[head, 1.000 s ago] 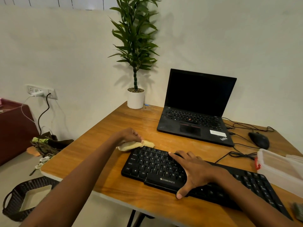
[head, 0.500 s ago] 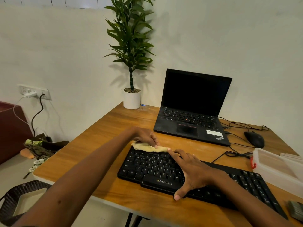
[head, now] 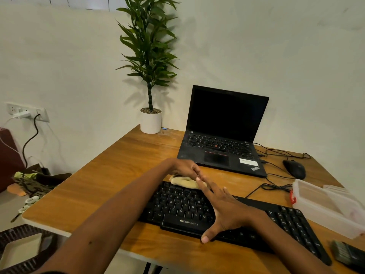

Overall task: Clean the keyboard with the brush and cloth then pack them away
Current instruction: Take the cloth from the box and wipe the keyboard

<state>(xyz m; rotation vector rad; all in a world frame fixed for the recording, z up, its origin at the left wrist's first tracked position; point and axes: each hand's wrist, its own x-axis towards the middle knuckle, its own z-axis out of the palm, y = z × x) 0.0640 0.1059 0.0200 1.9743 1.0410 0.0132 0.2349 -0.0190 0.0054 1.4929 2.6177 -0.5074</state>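
My left hand (head: 185, 168) grips yellow cloth (head: 184, 183) at far edge of keyboard (head: 177, 206); right hand (head: 223, 210) flat, fingers straight, steadying. Wiping seems underway; packing brush (head: 347, 254), cloth into plastic box (head: 325, 208) left.

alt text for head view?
A person's left hand holds a crumpled pale yellow cloth against the top keys of a black keyboard, steadied by the flat right hand, on a wooden desk before an open black laptop.
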